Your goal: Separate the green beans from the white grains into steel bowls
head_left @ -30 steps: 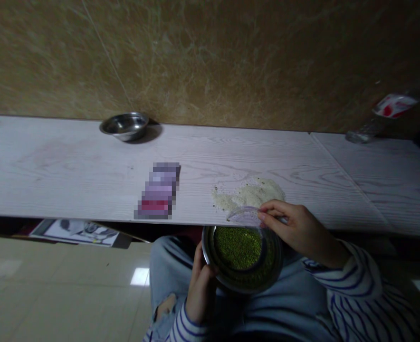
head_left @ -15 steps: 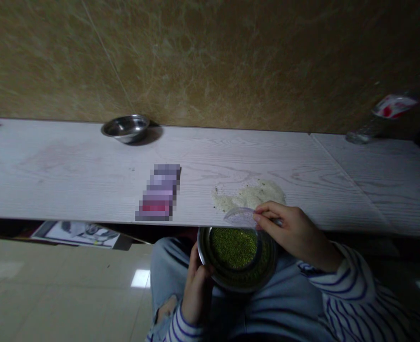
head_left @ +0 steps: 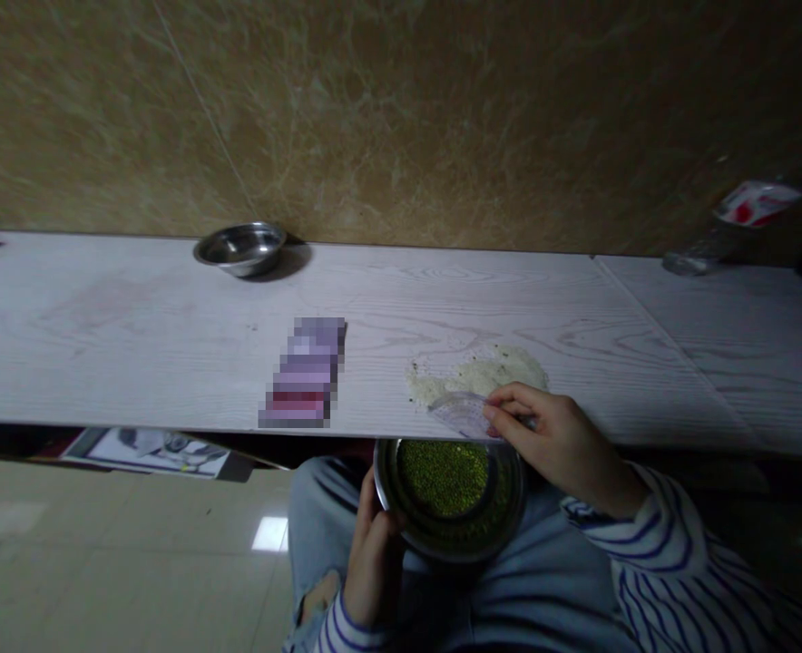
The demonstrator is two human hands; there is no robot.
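My left hand [head_left: 374,562] grips the left rim of a metal bowl [head_left: 469,547], which rests on my lap under the table's front edge. Green mung beans [head_left: 445,476] lie in the bowl. Between the thumb and fingers of my right hand [head_left: 557,444] is a clear, half-round plastic protractor [head_left: 461,414], held at the table edge above the bowl. Just behind it spreads a flat heap of white rice [head_left: 503,366] with a few dark specks in it. Part of the heap is hidden by my right hand.
An empty steel bowl [head_left: 241,248] stands near the wall. A blurred purple packet [head_left: 306,372] lies left of the rice on the white table [head_left: 135,354]. At the far right stands a clear bottle [head_left: 758,203]. Printed paper [head_left: 160,451] shows on a shelf below.
The view has shifted slightly. The bowl on my lap sits a little further left and lower. The protractor appears tilted somewhat differently, showing more of its face; both hands keep their grips.
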